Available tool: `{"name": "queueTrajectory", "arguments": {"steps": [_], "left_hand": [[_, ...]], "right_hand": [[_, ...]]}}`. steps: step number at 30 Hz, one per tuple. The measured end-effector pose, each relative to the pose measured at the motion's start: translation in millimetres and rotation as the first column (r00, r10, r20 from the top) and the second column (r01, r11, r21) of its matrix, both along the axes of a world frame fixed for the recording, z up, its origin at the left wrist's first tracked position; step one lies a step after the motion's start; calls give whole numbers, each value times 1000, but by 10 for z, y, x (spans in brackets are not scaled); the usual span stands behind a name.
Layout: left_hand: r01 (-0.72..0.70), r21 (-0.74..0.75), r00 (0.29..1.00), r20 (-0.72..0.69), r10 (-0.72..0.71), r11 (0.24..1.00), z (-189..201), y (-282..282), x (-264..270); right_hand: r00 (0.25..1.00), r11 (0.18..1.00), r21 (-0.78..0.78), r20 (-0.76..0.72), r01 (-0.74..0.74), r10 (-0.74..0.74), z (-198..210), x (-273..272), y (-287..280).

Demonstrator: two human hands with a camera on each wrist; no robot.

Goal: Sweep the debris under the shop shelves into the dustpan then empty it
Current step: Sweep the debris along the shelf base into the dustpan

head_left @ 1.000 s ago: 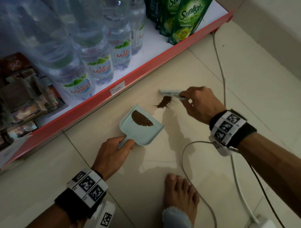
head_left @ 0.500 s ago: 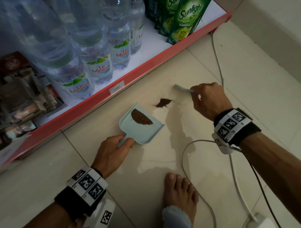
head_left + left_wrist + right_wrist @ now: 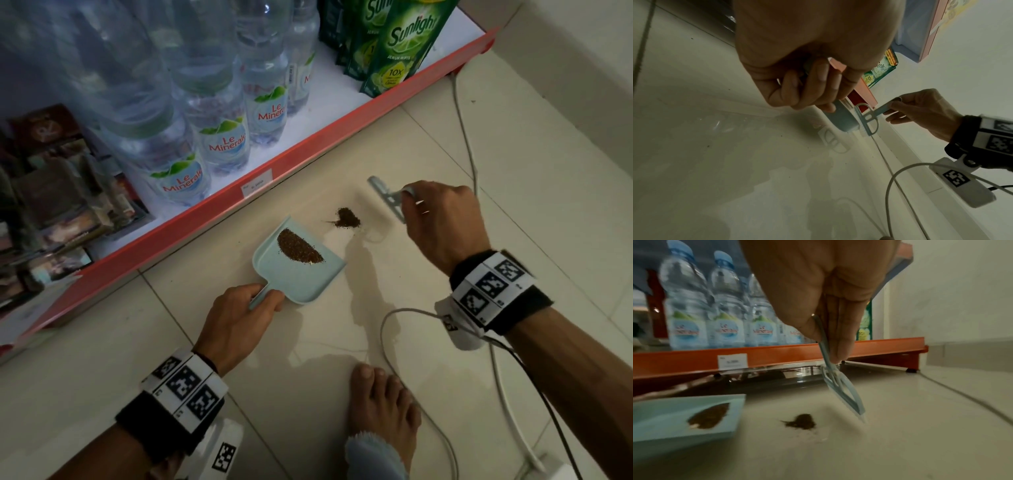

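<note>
1. The loose debris pile [image 3: 346, 218] lies on the floor tiles [image 3: 445, 144] between the dustpan [image 3: 298, 277] and the brush [image 3: 386, 198], so the sweep likely runs from brush toward pan mouth.
2. The right hand [image 3: 442, 226], nearer the pile, pinches the brush handle; the brush head's long axis lies roughly across the sweep line.
3. The left hand [image 3: 239, 318] grips the dustpan handle; some debris already sits inside.
4. Labels read "Le Minerale" on bottles [image 3: 222, 144], "Sunlight" and "10X" on a green pouch [image 3: 400, 51].
</note>
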State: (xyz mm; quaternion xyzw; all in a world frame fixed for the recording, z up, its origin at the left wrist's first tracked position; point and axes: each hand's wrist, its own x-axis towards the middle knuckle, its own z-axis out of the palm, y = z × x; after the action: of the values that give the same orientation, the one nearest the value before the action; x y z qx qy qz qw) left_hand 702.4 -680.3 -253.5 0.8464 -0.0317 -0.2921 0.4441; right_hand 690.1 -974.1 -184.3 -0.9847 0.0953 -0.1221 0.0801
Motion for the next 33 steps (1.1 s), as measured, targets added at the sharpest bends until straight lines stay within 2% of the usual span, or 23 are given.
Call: {"name": "queueTrajectory", "arguments": {"steps": [3, 10, 15, 18, 21, 24, 26, 27, 28, 31, 33], "left_hand": [[8, -11, 1000, -6, -8, 1000, 16, -17, -5], [12, -17, 1000, -1, -12, 1000, 36, -52, -5], [19, 3, 1000, 10, -19, 1000, 10, 21, -39], [9, 11, 1000, 4, -9, 1000, -16, 67, -62], [3, 16, 1000, -3, -3, 1000, -21, 62, -83], [6, 6, 1000, -3, -6, 1000, -13, 51, -98], [-1, 4, 1000, -5, 1, 1000, -11, 65, -106], [-7, 8, 1000, -6, 7, 1000, -13, 75, -109], [-12, 11, 1000, -7, 12, 1000, -16, 88, -111], [-19, 15, 1000, -19, 20, 1000, -26, 122, -122], [-26, 10, 999, -26, 26, 1000, -35, 124, -121]], "right_hand": [[991, 995, -66, -107, 71, -78, -64, 7, -101], [984, 991, 108, -150, -77, 93, -146, -92, 390], [997, 991, 113, -23, -76, 79, 35, -15, 232], [994, 973, 230, 102, 4, -29, 128, 133, 84], [991, 899, 435, 89, 55, -104, 88, 339, 92], [991, 738, 672, 44, 67, -129, -59, 467, 290], [990, 634, 765, -40, 115, -132, -188, 480, 393], [987, 611, 777, -89, 150, -130, -253, 468, 403], [983, 622, 761, -129, 183, -132, -308, 446, 381], [979, 757, 621, -133, 204, -155, -393, 340, 158], [979, 782, 590, -96, 202, -180, -380, 256, -31]]}}
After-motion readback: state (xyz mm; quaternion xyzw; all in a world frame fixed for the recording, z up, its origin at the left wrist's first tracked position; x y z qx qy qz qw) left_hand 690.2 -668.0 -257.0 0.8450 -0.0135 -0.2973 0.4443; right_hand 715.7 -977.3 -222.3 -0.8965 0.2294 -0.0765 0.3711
